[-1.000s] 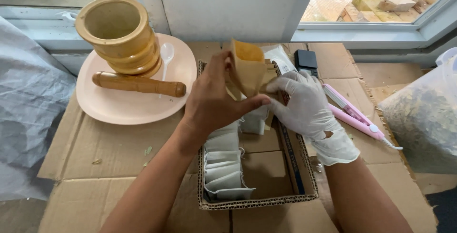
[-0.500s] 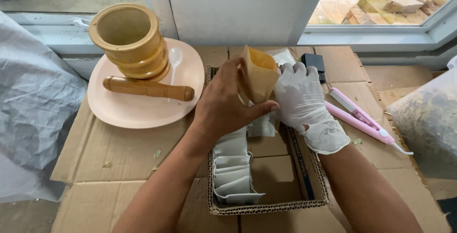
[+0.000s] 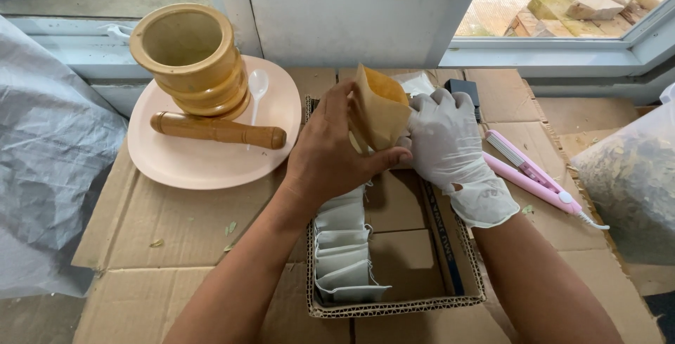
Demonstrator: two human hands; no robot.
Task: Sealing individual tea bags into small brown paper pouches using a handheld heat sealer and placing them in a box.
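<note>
My left hand [image 3: 330,151], bare, grips a small brown paper pouch [image 3: 383,105] with its mouth open upward. My right hand [image 3: 446,140], in a white glove, holds the pouch's right side. Both hands hover over a shallow cardboard tray [image 3: 394,307]. A row of several white sachets [image 3: 344,245] stands in the tray's left half, just below my left hand.
A pink plate [image 3: 197,165] at the left carries a wooden mortar [image 3: 190,59], a wooden pestle [image 3: 218,130] and a white spoon [image 3: 256,87]. A pink flat heat sealer [image 3: 534,175] lies right of the tray. A clear bag of dried leaves [image 3: 633,182] sits at far right. Grey plastic sheet [image 3: 42,175] lies left.
Both hands have stayed on the pouch over the tray; the pouch has tilted a little and the view has shifted slightly.
</note>
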